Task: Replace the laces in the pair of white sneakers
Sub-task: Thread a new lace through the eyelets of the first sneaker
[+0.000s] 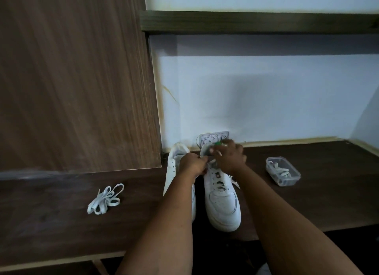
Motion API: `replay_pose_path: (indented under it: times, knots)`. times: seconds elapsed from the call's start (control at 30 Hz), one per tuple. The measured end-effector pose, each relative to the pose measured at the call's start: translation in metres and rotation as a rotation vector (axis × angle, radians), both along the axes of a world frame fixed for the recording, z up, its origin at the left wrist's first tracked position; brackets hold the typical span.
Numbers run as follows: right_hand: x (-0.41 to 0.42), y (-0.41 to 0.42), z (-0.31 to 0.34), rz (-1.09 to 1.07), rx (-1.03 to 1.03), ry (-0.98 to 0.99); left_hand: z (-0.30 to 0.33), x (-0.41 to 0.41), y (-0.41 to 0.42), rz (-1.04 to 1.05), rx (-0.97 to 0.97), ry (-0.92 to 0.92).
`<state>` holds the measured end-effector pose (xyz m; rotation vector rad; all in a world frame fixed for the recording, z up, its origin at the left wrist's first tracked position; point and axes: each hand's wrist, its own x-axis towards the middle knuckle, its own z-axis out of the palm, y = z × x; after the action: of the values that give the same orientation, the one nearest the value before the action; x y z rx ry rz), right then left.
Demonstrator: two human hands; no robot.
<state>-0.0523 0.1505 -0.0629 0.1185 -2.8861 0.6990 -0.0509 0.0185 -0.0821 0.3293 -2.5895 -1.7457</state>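
Two white sneakers stand side by side on the dark wooden desk, toes toward me. The left sneaker (171, 168) is partly hidden by my left forearm. The right sneaker (222, 205) has a white lace (234, 181) threaded in its lower eyelets, with a loose end trailing off its right side. My left hand (192, 165) and my right hand (230, 156) meet over the right sneaker's collar, fingers curled, pinching the lace near the upper eyelets. A loose bundle of white laces (105, 200) lies on the desk to the left.
A clear plastic container (283, 173) holding more white lace sits on the desk (307, 203) to the right. A small patterned card or box (213, 138) leans on the wall behind the shoes. A wooden panel (71, 79) rises at left; a shelf (256, 21) runs overhead.
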Motion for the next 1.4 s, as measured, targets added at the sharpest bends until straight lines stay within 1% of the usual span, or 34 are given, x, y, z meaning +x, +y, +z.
replay_pose_path:
  times: [0.07, 0.1, 0.2, 0.23, 0.27, 0.3, 0.33, 0.37, 0.4, 0.43, 0.47, 0.5, 0.53, 0.57, 0.6, 0.63, 0.67, 0.7, 0.73, 0.77, 0.8, 0.87, 0.93, 0.97, 1.07, 1.1, 1.13, 1.17, 1.2, 1.23, 1.27, 1.33, 1.37, 1.4]
  knots:
    - [-0.003, -0.003, 0.001, 0.089, 0.236, -0.148, -0.002, -0.001, -0.001, 0.012, -0.042, 0.021]
    - [-0.005, -0.001, -0.002, 0.101, 0.293, -0.189, -0.002, -0.001, -0.001, 0.009, -0.032, 0.016]
    - [-0.011, 0.009, -0.007, 0.143, 0.279, -0.232, 0.000, 0.000, 0.000, -0.002, 0.083, -0.028]
    - [-0.013, 0.013, -0.005, 0.149, 0.195, -0.218, 0.000, 0.000, 0.000, -0.012, 0.102, -0.030]
    - [-0.015, 0.017, -0.002, 0.094, 0.023, -0.220, 0.000, 0.000, 0.001, -0.014, 0.104, -0.030]
    - [-0.013, 0.020, 0.005, -0.010, -0.218, -0.178, -0.003, -0.001, 0.001, -0.007, 0.108, -0.025]
    - [-0.011, 0.026, 0.014, -0.178, -0.498, -0.134, -0.003, -0.001, 0.003, -0.003, 0.099, -0.022]
    - [-0.009, 0.033, 0.022, -0.325, -0.853, -0.085, -0.004, -0.002, 0.003, -0.002, 0.078, -0.017]
    - [-0.011, 0.041, 0.022, -0.480, -1.137, -0.067, -0.003, 0.000, 0.003, -0.005, 0.033, -0.009]
    - [-0.011, 0.048, 0.024, -0.582, -1.120, -0.039, -0.003, 0.000, 0.002, -0.001, -0.014, 0.001]
    - [-0.013, 0.052, 0.021, -0.581, -0.814, -0.062, -0.003, 0.000, 0.001, 0.004, -0.059, 0.008]
    - [-0.008, 0.050, 0.018, -0.572, -0.517, -0.045, -0.004, -0.001, 0.000, 0.006, -0.081, 0.009]
    - [-0.006, 0.046, 0.015, -0.476, -0.217, 0.032, -0.003, -0.002, -0.001, 0.001, -0.083, -0.004]
    - [-0.001, 0.037, 0.012, -0.341, -0.088, 0.072, -0.002, -0.002, -0.001, 0.000, -0.077, -0.018]
    - [-0.002, 0.029, 0.006, -0.165, -0.014, 0.067, -0.001, -0.001, 0.000, -0.001, -0.077, -0.023]
    - [0.000, 0.018, 0.005, -0.010, 0.041, 0.019, -0.001, -0.001, 0.000, -0.005, -0.085, -0.028]
    - [0.000, 0.010, 0.001, 0.087, 0.128, -0.081, 0.000, 0.000, 0.000, -0.006, -0.091, -0.028]
    - [-0.001, 0.004, -0.002, 0.131, 0.194, -0.141, 0.000, 0.000, 0.000, -0.001, -0.093, -0.026]
    - [-0.002, 0.002, -0.005, 0.139, 0.233, -0.167, 0.000, 0.000, -0.001, 0.000, -0.091, -0.021]
    - [-0.005, 0.004, -0.007, 0.123, 0.221, -0.178, 0.000, 0.000, -0.001, -0.006, -0.086, -0.022]
    - [-0.009, 0.007, -0.010, 0.099, 0.162, -0.175, 0.000, 0.000, -0.001, -0.010, -0.079, -0.018]
    - [-0.011, 0.012, -0.013, -0.018, -0.026, -0.148, 0.001, 0.001, 0.000, 0.002, -0.016, -0.030]
    - [-0.015, 0.014, -0.011, -0.201, -0.230, -0.105, 0.001, 0.001, 0.002, 0.006, 0.093, -0.059]
    - [-0.014, 0.014, -0.007, -0.290, -0.300, -0.080, 0.002, 0.001, 0.002, 0.014, 0.118, -0.068]
    - [-0.015, 0.024, 0.000, -0.488, -0.497, -0.027, 0.003, 0.002, 0.000, 0.032, 0.091, -0.061]
    - [-0.017, 0.032, 0.002, -0.532, -0.602, 0.014, 0.002, 0.001, 0.000, 0.039, 0.060, -0.056]
    - [-0.018, 0.040, 0.007, -0.539, -0.770, 0.056, 0.001, 0.001, -0.001, 0.043, 0.028, -0.048]
    - [-0.019, 0.046, 0.012, -0.536, -0.994, 0.119, 0.001, 0.000, -0.001, 0.040, 0.000, -0.037]
    - [-0.021, 0.051, 0.015, -0.527, -1.098, 0.171, 0.002, 0.000, -0.001, 0.025, -0.042, -0.021]
    - [-0.019, 0.053, 0.020, -0.504, -1.046, 0.185, 0.004, -0.001, -0.001, 0.005, -0.116, 0.020]
    - [-0.018, 0.052, 0.025, -0.468, -0.883, 0.160, 0.007, -0.001, 0.001, -0.019, -0.233, 0.088]
    - [-0.015, 0.051, 0.030, -0.429, -0.403, 0.025, 0.012, 0.000, 0.008, -0.075, -0.471, 0.235]
    - [-0.011, 0.051, 0.032, -0.443, -0.165, -0.058, 0.013, 0.002, 0.012, -0.131, -0.565, 0.268]
    - [-0.005, 0.051, 0.032, -0.444, 0.035, -0.143, 0.013, 0.003, 0.017, -0.204, -0.655, 0.259]
